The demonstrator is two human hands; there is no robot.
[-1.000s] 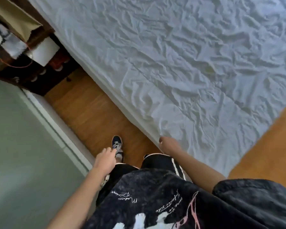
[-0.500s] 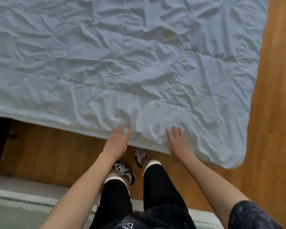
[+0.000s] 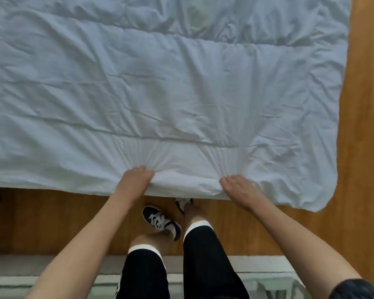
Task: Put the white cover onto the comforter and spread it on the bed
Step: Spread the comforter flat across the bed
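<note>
both hands gripped the near edge of the white covered comforter [image 3: 160, 87], which lay spread over the bed. left hand [image 3: 134, 182] and right hand [image 3: 238, 187] had fingers curled into bunched fabric, creases fanning out from each. wooden floor [image 3: 369, 104] showed alongside. no writing or labels were readable.

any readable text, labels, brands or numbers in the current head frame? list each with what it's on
None readable.
White covered comforter: plain fabric, no tag or print showing.
Sneaker: white laces, no logo legible.
Black shorts: white hem bands and a white side stripe, no lettering visible.
Dark sleeve at the lower right corner: no print showing.
Left hand and right hand grip the comforter's near edge; nothing written there.
</note>
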